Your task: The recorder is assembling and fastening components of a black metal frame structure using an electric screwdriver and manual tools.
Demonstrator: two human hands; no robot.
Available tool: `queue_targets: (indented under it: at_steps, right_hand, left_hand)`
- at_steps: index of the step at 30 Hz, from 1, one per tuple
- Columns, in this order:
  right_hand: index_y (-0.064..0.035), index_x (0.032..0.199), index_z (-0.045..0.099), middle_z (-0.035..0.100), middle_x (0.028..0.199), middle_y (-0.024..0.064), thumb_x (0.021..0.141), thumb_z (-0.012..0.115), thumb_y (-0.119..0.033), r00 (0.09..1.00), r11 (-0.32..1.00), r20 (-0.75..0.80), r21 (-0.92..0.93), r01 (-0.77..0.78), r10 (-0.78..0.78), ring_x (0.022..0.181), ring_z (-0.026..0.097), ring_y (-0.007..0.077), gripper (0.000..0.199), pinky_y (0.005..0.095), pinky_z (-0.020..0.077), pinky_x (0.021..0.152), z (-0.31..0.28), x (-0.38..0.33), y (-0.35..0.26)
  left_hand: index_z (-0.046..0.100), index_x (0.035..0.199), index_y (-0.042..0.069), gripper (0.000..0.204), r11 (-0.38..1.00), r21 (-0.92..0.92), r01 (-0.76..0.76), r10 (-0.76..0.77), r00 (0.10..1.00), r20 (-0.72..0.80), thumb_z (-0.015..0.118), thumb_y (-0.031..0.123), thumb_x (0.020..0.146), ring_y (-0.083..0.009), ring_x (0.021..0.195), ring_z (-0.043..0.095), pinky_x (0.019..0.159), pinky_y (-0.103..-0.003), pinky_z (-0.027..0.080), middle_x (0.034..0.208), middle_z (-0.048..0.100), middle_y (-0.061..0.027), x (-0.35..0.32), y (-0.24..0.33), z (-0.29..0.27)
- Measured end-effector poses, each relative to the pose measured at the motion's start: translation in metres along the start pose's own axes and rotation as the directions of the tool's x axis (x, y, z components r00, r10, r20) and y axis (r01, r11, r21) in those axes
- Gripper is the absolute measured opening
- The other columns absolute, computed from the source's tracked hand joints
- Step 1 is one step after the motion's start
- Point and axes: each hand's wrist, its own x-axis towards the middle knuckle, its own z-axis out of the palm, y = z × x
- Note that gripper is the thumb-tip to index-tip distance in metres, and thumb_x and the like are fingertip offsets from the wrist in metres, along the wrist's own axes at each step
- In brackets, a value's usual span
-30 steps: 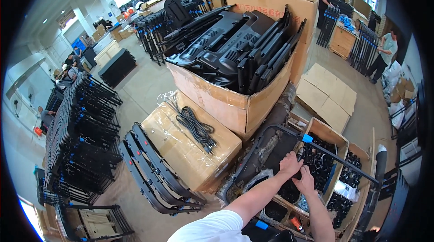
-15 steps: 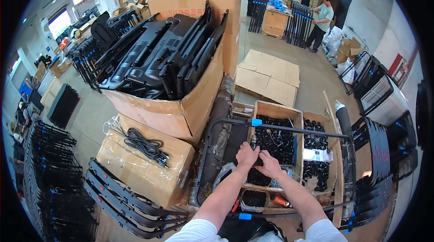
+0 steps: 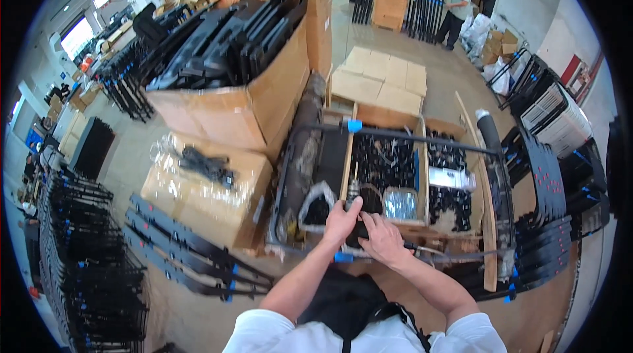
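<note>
You've pulled driver [image 3: 353,188] back from frame bar [image 3: 422,138], so they're apart; L hand [image 3: 341,222] clamped round it, R hand [image 3: 384,239] grip: can't tell.

Left hand [image 3: 340,222], right hand [image 3: 384,241] and tool [image 3: 353,188] now farther from the far frame bar [image 3: 455,145].

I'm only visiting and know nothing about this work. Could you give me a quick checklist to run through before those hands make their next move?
1. Left grip closed on the tool: ok, wrapped just below its metal nose.
2. Right grip firm: cannot tell; its fingers are at the tool's dark body, partly hidden.
3. Thin bit pointing away from the person: ok.
4. Fastener on the bit's tip: cannot tell, too small.
5. Black frame steady: cannot tell; it spans the wooden bin, supports unclear.
6. Black parts available: ok, many lie in the bin.
</note>
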Motion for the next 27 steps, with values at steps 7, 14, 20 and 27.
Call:
queue_targets:
  at_steps: [7,14,20,27]
  right_hand:
    - [-0.0014,0.145,0.048,0.062,0.114,0.0185,0.072,0.085,-0.017,0.991,0.984,0.115,0.174,0.044,-0.065,0.104,0.066,0.0378,0.084,0.0458,0.0558,0.088,0.006,-0.156,-0.068]
    - [-0.0012,0.144,0.046,0.063,0.108,0.0206,0.076,0.083,-0.023,0.939,0.978,0.341,0.208,-0.028,-0.045,0.100,0.068,0.0399,0.080,0.0490,0.0566,0.086,0.082,-0.233,-0.091]
    - [0.0000,0.138,0.048,0.066,0.112,0.0220,0.079,0.083,-0.027,0.944,0.978,0.325,0.176,-0.112,0.049,0.106,0.069,0.0402,0.074,0.0495,0.0570,0.090,0.096,-0.214,-0.102]
    - [0.0022,0.137,0.046,0.067,0.116,0.0232,0.080,0.082,-0.029,0.948,0.975,0.302,0.160,-0.153,0.099,0.108,0.068,0.0411,0.073,0.0492,0.0560,0.092,0.105,-0.200,-0.105]
  left_hand:
    - [0.066,0.099,0.003,0.043,0.985,-0.156,-0.076,0.076,0.997,-0.012,0.063,0.045,0.105,-0.0099,0.080,0.054,0.073,-0.031,0.048,0.085,0.063,-0.0010,-0.192,-0.076,-0.014]
    - [0.065,0.095,0.002,0.045,0.985,-0.087,0.151,-0.158,0.984,-0.084,0.065,0.046,0.103,-0.0121,0.076,0.055,0.072,-0.032,0.048,0.082,0.063,-0.0023,-0.246,-0.180,-0.015]
    - [0.065,0.088,0.002,0.050,0.987,-0.067,0.145,-0.151,0.986,-0.077,0.065,0.050,0.101,-0.0145,0.075,0.056,0.071,-0.035,0.048,0.078,0.063,-0.0039,-0.220,-0.182,-0.026]
    - [0.066,0.089,0.002,0.054,0.989,0.018,0.147,-0.146,0.988,-0.054,0.066,0.055,0.099,-0.0182,0.078,0.060,0.075,-0.038,0.050,0.081,0.067,-0.0074,-0.200,-0.174,-0.039]
